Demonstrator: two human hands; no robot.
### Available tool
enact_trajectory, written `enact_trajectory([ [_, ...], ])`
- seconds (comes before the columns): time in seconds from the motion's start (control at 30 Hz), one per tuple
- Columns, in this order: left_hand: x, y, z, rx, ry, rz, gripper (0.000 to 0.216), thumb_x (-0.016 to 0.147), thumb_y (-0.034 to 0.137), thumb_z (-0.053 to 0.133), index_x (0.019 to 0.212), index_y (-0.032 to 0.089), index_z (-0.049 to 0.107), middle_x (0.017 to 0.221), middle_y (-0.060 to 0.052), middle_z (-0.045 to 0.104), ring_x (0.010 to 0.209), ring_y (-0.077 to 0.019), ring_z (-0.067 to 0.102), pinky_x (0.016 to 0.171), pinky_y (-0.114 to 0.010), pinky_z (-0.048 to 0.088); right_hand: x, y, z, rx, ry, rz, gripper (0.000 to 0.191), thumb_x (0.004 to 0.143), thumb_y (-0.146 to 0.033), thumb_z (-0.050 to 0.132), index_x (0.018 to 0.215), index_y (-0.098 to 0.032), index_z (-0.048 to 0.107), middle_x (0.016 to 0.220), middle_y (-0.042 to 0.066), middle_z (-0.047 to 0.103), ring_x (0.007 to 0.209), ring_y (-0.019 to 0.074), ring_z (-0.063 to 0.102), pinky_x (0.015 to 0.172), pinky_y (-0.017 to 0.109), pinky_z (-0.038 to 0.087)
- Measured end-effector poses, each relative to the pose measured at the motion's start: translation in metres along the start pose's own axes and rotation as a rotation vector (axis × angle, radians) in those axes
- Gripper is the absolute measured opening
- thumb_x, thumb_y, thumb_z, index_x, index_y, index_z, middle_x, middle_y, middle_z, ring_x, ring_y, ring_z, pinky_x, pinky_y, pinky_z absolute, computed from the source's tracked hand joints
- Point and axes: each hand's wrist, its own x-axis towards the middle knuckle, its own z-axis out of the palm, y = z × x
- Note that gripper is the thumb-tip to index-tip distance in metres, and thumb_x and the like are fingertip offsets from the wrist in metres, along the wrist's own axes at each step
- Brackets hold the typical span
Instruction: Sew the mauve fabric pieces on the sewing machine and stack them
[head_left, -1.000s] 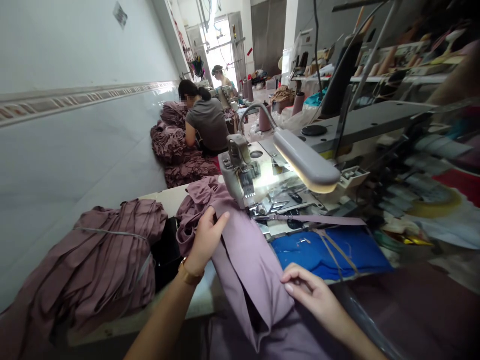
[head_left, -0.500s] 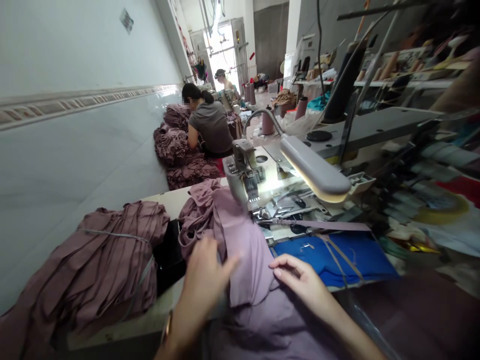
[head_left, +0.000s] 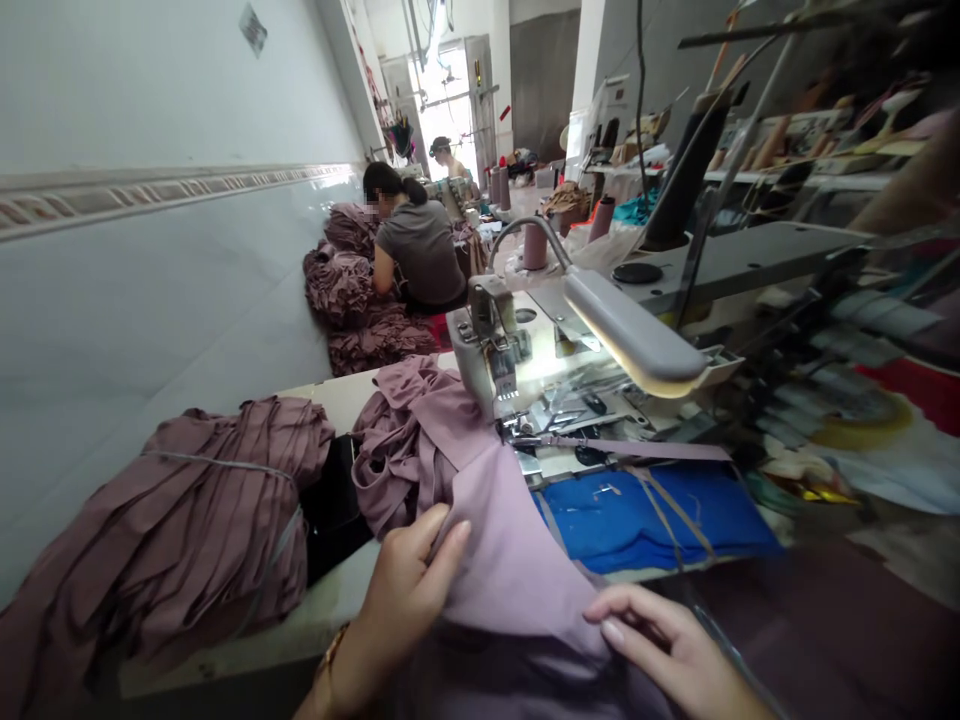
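Note:
A mauve piece of fabric (head_left: 510, 560) stretches from under the head of the sewing machine (head_left: 501, 360) down toward me. My left hand (head_left: 412, 570) pinches its left edge between thumb and fingers. At the lower right, my right hand (head_left: 660, 635) grips the other edge with thumb and fingertips. Between the two hands the cloth lies fairly taut. More of the same fabric is bunched left of the needle area. A narrow mauve strip (head_left: 645, 448) runs into the machine from the right.
On the left lies a tied bundle of mauve pieces (head_left: 217, 510). Blue fabric (head_left: 645, 515) with tan bands rests right of the cloth. A lit lamp (head_left: 634, 330) hangs over the machine. Ahead, a co-worker (head_left: 420, 245) sits beside fabric heaps (head_left: 341, 285) along the wall.
My left hand has closed on the fabric's left edge. My right hand has moved down and right, drawing the cloth out flatter and tauter.

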Motion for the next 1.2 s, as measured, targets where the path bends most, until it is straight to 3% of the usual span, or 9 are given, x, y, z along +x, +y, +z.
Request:
enact_trajectory([
  [0.2,0.023,0.000,0.003,-0.140,0.080,-0.053,0.031,0.093,0.042,0.048,0.079,0.016,0.057,0.079,-0.001,0.059,0.071,-0.0136,0.053,0.063,-0.021,0.039,0.009,-0.002,0.005,-0.160,0.064,-0.044,0.020,0.085,-0.036,0.060,0.086,-0.022,0.074,0.087,0.006,0.076,0.086,0.0266,0.070,0.078,0.031,0.055],
  [0.4,0.055,-0.002,-0.012,-0.251,0.122,-0.023,0.026,0.091,0.040,0.052,0.090,0.016,0.063,0.085,-0.001,0.063,0.084,-0.0172,0.057,0.072,-0.023,0.043,0.022,-0.013,0.004,-0.158,0.054,-0.066,0.023,0.088,-0.037,0.056,0.089,-0.022,0.074,0.091,0.006,0.077,0.091,0.0268,0.070,0.084,0.032,0.054],
  [0.57,0.089,-0.006,-0.029,-0.151,0.118,0.071,0.026,0.091,0.039,0.052,0.087,0.016,0.065,0.086,-0.002,0.067,0.083,-0.0179,0.058,0.073,-0.024,0.043,0.042,-0.017,0.011,-0.129,0.064,-0.134,0.023,0.090,-0.036,0.055,0.092,-0.020,0.072,0.094,0.007,0.075,0.093,0.0269,0.069,0.083,0.033,0.053],
  [0.83,0.142,-0.006,-0.056,-0.068,0.111,0.208,0.030,0.089,0.041,0.054,0.099,0.019,0.072,0.107,-0.004,0.072,0.104,-0.0227,0.061,0.095,-0.030,0.042,0.077,-0.028,0.027,-0.025,0.075,-0.175,0.033,0.092,-0.029,0.054,0.123,-0.019,0.058,0.068,-0.003,0.063,0.066,0.0182,0.069,0.068,0.029,0.052],
  [0.93,0.158,-0.005,-0.065,-0.098,0.103,0.219,0.033,0.088,0.044,0.056,0.102,0.019,0.073,0.109,-0.004,0.073,0.108,-0.0240,0.061,0.097,-0.031,0.042,0.091,-0.031,0.029,-0.192,0.110,-0.255,0.033,0.092,-0.026,0.053,0.123,-0.019,0.059,0.067,-0.001,0.067,0.064,0.0186,0.068,0.067,0.029,0.052],
  [1.1,0.182,-0.002,-0.079,-0.094,0.115,0.232,0.037,0.086,0.047,0.058,0.102,0.017,0.074,0.108,-0.005,0.073,0.104,-0.0251,0.062,0.094,-0.032,0.044,0.103,-0.031,0.023,-0.577,0.199,-0.480,0.031,0.094,-0.025,0.049,0.118,-0.018,0.067,0.107,0.012,0.076,0.093,0.0252,0.072,0.084,0.034,0.054],
  [1.2,0.197,0.000,-0.084,-0.116,0.130,0.271,0.037,0.085,0.047,0.059,0.103,0.017,0.074,0.108,-0.005,0.073,0.104,-0.0247,0.061,0.093,-0.031,0.044,0.105,-0.036,0.018,-0.744,0.188,-0.567,0.032,0.096,-0.022,0.046,0.120,-0.018,0.067,0.110,0.012,0.077,0.095,0.0252,0.073,0.085,0.033,0.054],
])
